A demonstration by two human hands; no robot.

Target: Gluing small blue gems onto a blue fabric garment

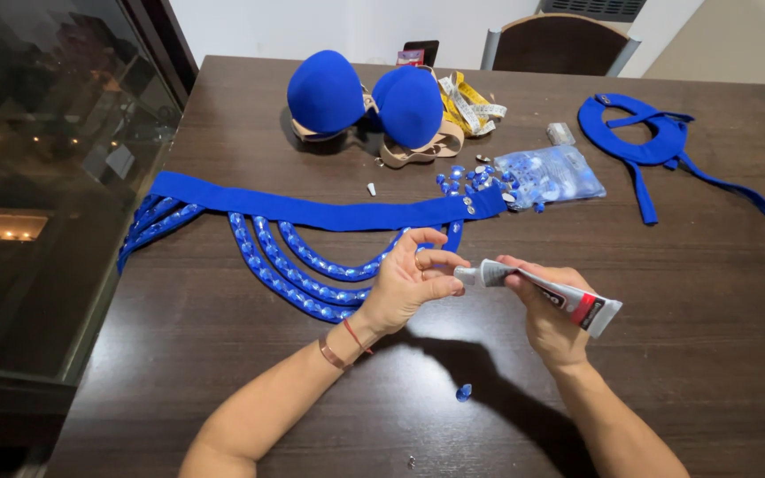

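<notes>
My right hand (549, 320) holds a grey glue tube (568, 299) with a red and black end, its nozzle pointing left. My left hand (407, 281) pinches the tube's nozzle tip (464, 275) between thumb and fingers; whether it holds a cap or a gem there is too small to tell. Just beyond both hands lies a blue fabric belt (312, 211) with several looped strands of blue gems (303, 279) hanging from it. One loose blue gem (463, 391) rests on the table below my hands.
A dark wooden table (683, 354) carries a blue padded bra top (367, 102), a yellow tape measure (471, 104), a clear bag of blue gems (551, 175) with loose gems beside it, a blue collar piece with straps (652, 142), and a small white cap (371, 188). A chair (560, 42) stands behind; a glass panel (46, 177) is at left.
</notes>
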